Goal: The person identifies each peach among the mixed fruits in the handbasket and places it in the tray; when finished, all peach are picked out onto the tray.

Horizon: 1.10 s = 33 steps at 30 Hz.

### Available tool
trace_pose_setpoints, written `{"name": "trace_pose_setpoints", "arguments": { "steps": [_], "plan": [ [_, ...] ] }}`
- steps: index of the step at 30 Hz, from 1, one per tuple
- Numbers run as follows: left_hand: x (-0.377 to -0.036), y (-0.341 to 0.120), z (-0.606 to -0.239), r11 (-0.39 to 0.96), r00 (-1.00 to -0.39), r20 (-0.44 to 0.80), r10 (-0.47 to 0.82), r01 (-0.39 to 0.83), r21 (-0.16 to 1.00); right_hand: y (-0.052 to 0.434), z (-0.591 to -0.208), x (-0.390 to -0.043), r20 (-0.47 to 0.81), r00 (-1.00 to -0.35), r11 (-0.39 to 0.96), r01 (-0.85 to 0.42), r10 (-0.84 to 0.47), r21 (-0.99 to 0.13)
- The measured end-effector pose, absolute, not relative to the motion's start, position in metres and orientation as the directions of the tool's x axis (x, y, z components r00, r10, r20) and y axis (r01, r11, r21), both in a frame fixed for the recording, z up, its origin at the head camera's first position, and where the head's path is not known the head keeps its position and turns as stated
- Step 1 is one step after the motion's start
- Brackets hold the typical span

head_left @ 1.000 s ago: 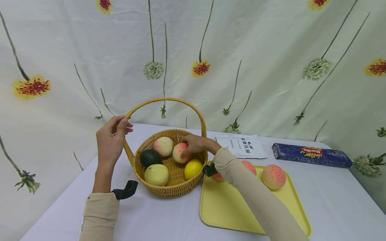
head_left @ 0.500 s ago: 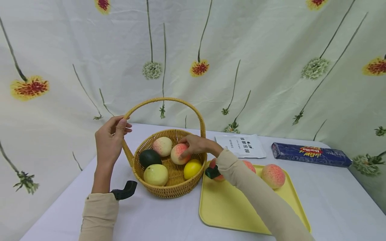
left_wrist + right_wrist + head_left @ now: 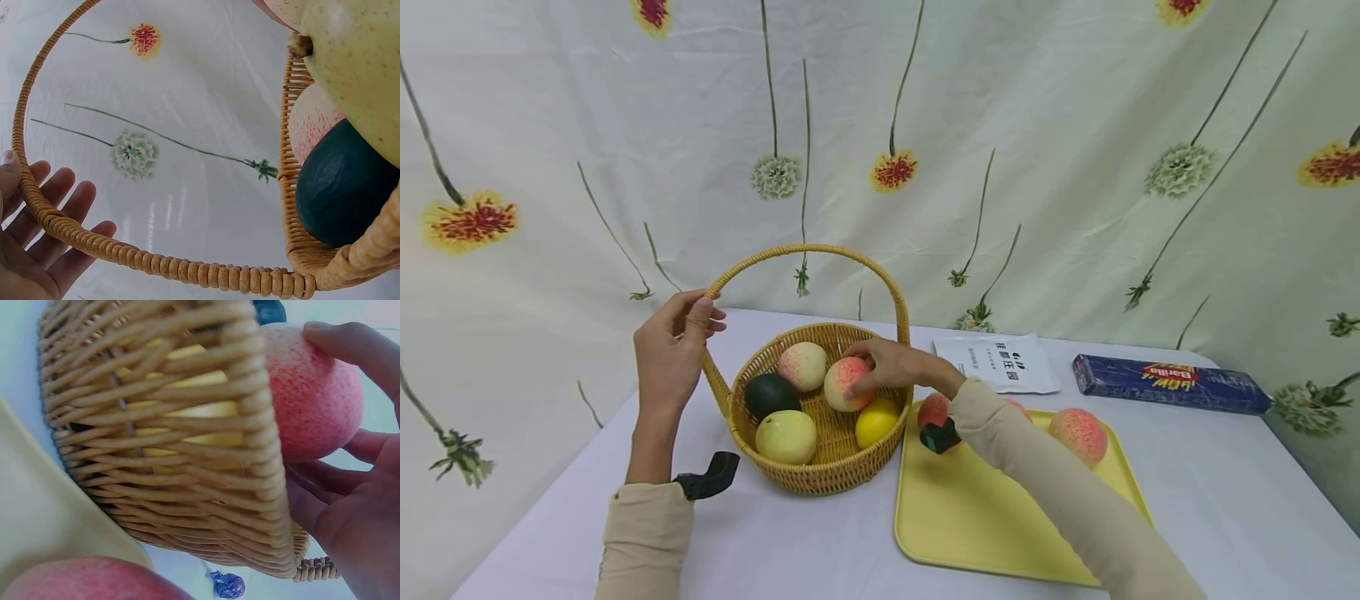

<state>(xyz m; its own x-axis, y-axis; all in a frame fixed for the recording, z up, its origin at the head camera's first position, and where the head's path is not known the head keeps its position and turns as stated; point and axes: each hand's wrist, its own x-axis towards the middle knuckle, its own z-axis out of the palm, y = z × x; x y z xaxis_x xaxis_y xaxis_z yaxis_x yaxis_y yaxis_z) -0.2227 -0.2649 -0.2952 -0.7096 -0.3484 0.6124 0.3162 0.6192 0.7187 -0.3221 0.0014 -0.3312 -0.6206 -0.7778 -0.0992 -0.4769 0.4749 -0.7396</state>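
Observation:
My left hand [image 3: 670,354] holds the left side of the handle [image 3: 808,247] of a woven basket [image 3: 816,482]. In the left wrist view its thumb lies on one side of the handle and its fingers on the other. My right hand [image 3: 891,364] reaches over the basket's right rim and grips a pink-and-cream peach [image 3: 845,385] between thumb and fingers; the right wrist view shows the peach [image 3: 312,394] at rim height. Around it in the basket are a paler peach [image 3: 802,367], a dark green avocado-like fruit [image 3: 771,397], a pale yellow-green round fruit [image 3: 786,437] and a lemon [image 3: 876,422].
Right of the basket lies a yellow tray [image 3: 970,525] with a peach [image 3: 1078,435] at its back right and others partly hidden by my right forearm. Behind it are a white packet [image 3: 1000,364] and a dark blue Barilla box [image 3: 1172,385]. A flowered cloth hangs behind the table.
My right wrist and forearm have shifted slightly to the right, so more of the gripped peach shows. The left hand keeps its hold on the handle.

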Motion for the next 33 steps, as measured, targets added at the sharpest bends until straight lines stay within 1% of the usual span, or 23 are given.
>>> {"name": "trace_pose_setpoints", "arguments": {
  "steps": [6, 12, 20, 26, 33],
  "plan": [
    [-0.223, -0.263, -0.295, 0.618, -0.712, 0.612, -0.343, 0.320, 0.718, 0.008, -0.332, -0.314, -0.054, -0.612, 0.426, -0.482, -0.789, -0.766],
    [-0.223, -0.263, -0.294, 0.624, -0.708, 0.619, -0.339, 0.324, 0.711, 0.018, -0.332, -0.308, -0.014, -0.620, 0.382, -0.466, -0.784, -0.798],
    [-0.223, -0.264, -0.294, 0.625, -0.706, 0.621, -0.339, 0.325, 0.710, 0.029, -0.334, -0.303, 0.015, -0.623, 0.357, -0.468, -0.782, -0.808],
    [-0.223, -0.265, -0.295, 0.625, -0.705, 0.619, -0.346, 0.319, 0.712, 0.032, -0.335, -0.298, 0.042, -0.607, 0.324, -0.481, -0.794, -0.815],
    [-0.222, -0.265, -0.295, 0.619, -0.710, 0.612, -0.347, 0.317, 0.719, 0.035, -0.336, -0.294, 0.051, -0.612, 0.325, -0.488, -0.789, -0.810]
  ]
}}
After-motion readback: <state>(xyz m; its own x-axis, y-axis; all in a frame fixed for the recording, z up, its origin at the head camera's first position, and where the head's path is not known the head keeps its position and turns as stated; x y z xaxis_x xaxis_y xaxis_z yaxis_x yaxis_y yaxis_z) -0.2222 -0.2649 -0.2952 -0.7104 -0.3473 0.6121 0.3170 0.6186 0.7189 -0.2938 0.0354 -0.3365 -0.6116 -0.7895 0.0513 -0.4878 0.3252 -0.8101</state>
